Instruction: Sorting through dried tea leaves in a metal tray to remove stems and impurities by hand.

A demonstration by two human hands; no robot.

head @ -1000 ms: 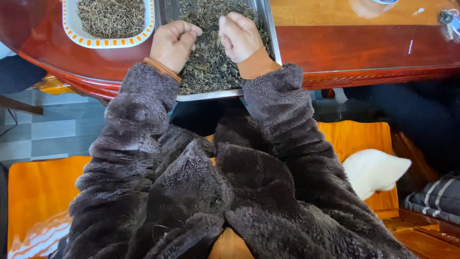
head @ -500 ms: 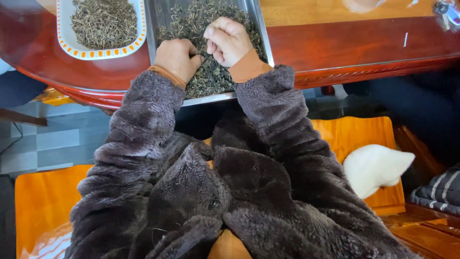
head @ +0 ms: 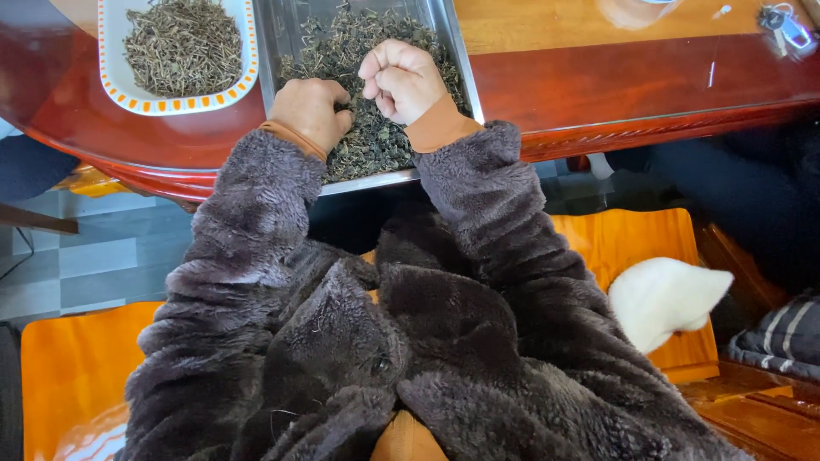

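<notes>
A metal tray [head: 451, 53] on a red-brown table [head: 598, 81] holds a heap of dark dried leaves [head: 371, 141]. My left hand [head: 309, 111] rests on the heap near the tray's front, fingers curled into the leaves. My right hand [head: 401, 78] hovers just above the heap, fingers curled and pinched on some of the leaves. The two hands almost touch. Both arms wear a fuzzy dark brown coat with orange cuffs.
A white dish with an orange-patterned rim [head: 137, 94], holding dried stems [head: 181, 44], stands left of the tray. Keys [head: 784, 24] lie at the table's far right. Orange wooden seats [head: 636, 248], a white cushion [head: 666, 299] and striped cloth [head: 781, 337] sit below.
Both hands have drawn back toward the tray's front and closer together. The left hand dropped onto the leaves; the right hand stays raised and curled.
</notes>
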